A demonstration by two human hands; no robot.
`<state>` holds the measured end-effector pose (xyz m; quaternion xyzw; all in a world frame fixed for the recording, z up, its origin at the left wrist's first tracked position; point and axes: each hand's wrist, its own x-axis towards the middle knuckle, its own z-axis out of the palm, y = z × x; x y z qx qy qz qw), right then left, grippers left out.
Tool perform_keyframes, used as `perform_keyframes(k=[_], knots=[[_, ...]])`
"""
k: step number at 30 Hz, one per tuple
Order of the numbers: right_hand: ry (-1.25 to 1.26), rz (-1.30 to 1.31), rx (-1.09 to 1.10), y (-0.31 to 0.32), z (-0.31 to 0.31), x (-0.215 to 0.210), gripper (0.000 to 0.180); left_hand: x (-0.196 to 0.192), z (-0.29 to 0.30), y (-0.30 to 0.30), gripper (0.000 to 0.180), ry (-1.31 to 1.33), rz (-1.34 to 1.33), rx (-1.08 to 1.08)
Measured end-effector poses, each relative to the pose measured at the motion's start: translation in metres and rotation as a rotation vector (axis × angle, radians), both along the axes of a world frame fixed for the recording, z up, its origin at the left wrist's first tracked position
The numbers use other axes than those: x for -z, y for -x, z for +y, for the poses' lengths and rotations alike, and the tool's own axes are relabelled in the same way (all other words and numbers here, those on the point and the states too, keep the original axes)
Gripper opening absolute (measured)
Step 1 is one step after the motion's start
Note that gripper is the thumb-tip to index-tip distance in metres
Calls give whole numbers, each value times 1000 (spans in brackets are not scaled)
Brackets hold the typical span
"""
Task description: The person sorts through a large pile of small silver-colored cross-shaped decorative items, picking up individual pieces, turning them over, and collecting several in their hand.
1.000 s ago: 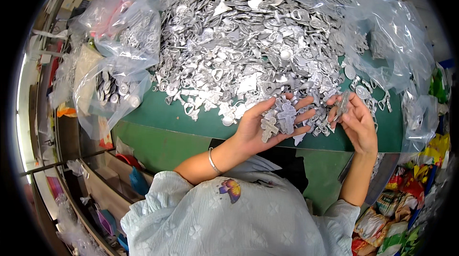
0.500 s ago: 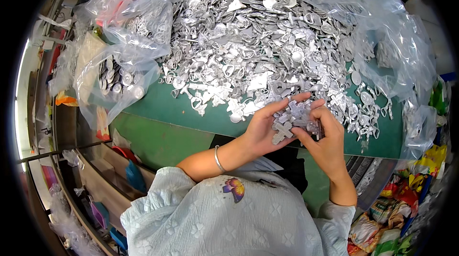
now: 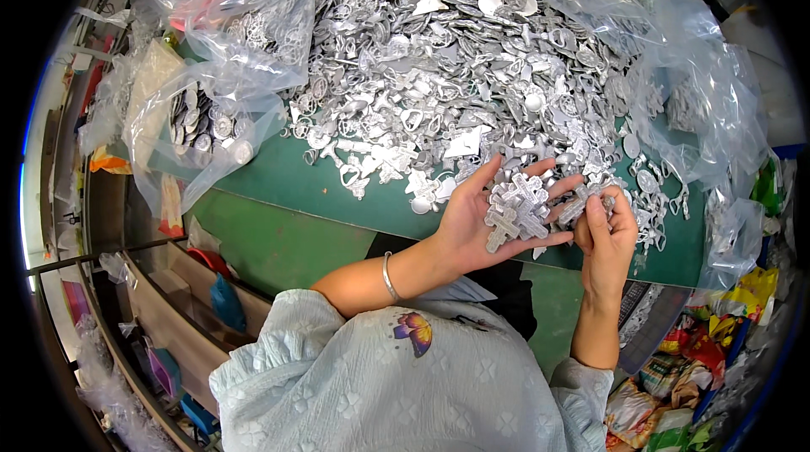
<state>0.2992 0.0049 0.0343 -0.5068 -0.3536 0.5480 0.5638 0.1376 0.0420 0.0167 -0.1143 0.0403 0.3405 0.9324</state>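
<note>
My left hand (image 3: 467, 228) is palm up, its fingers spread, and carries several silver-grey metal cross pendants (image 3: 518, 205) lying over one another on the palm and fingers. Just to its right, my right hand (image 3: 609, 241) pinches another small metal cross pendant (image 3: 575, 204) between thumb and fingers, partly covered by the fingertips. Both hands are over the near edge of a green tabletop (image 3: 295, 189). Right beyond them spreads a large heap of grey metal castings (image 3: 422, 89), with crosses, medals and ring-like shapes among them.
Clear plastic sheeting (image 3: 717, 89) surrounds the heap at the back and sides. On the left lies a plastic bag (image 3: 148, 152) with round metal discs (image 3: 201, 124). An open brown drawer (image 3: 173, 304) stands at lower left, and colourful packages (image 3: 666, 397) are piled at lower right.
My right hand has moved right, away from the left palm, with a cross pendant in its fingers. The fingers of my left hand have opened out, showing more of the crosses.
</note>
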Motion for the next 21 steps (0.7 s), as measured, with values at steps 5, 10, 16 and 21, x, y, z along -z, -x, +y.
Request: perform_keyframes(k=[5, 10, 16, 21], knots=[[-24, -335, 37, 4, -3, 2, 7, 0, 1, -2, 52, -58, 100, 43], [-257, -876, -9, 1, 3, -3, 20, 3, -1, -1, 43, -108, 189, 27], [-132, -804, 293, -78, 35, -3, 23, 13, -4, -2, 40, -41, 234, 40], [-177, -1103, 387, -159, 115, 20, 25, 13, -4, -4, 42, -30, 210, 58]])
